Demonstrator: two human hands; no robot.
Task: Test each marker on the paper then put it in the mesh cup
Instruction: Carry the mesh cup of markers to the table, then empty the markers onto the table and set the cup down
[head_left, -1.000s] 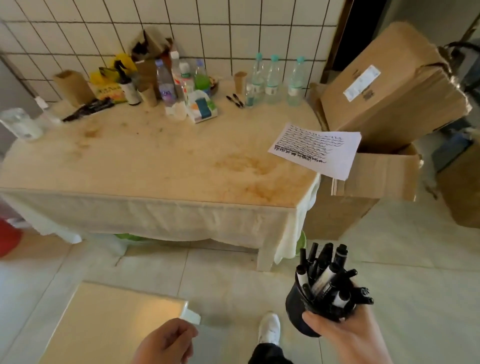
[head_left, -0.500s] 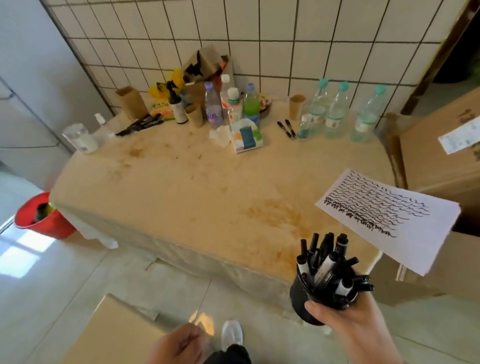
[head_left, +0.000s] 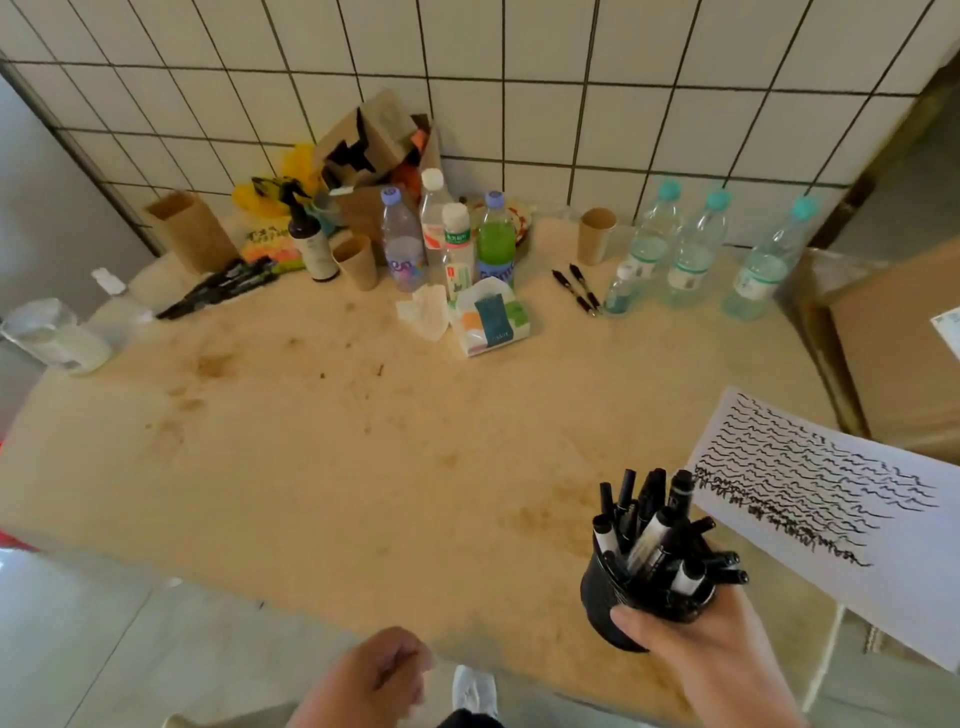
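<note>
Head view. Right hand (head_left: 711, 660): raised over the near edge of the table (head_left: 337, 467), palm up, fingers wrapped round the black mesh cup (head_left: 608, 603), thumb across its front wall. Cup: upright, packed with black markers (head_left: 649, 530), caps fanned outward. Paper (head_left: 852, 525): just right of that hand, covered in wavy test lines, overhanging the table's right edge. Left hand (head_left: 379, 675): low at the near edge, loosely curled, holding nothing.
</note>
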